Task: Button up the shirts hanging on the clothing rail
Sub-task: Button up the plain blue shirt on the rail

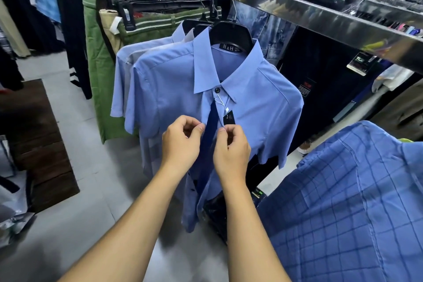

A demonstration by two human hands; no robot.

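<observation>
Blue shirt (pixel 174 89) hangs on the rail (pixel 320 18), its open front running straight down from the fastened collar button (pixel 217 90), below which left hand (pixel 180 142) and right hand (pixel 231 146), level, each pinch one facing edge in a closed grip.

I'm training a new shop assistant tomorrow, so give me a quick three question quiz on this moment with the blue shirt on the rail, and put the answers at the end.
1. True or false: the collar button of the blue shirt is already fastened.
2. What are the hands doing? A) The left hand and the right hand each pinch a front edge of the shirt. B) One holds the hanger. C) Both hang idle.
3. Fill in: the shirt on the near right has a ____ pattern.
Key: 1 true; 2 A; 3 checked.
</observation>
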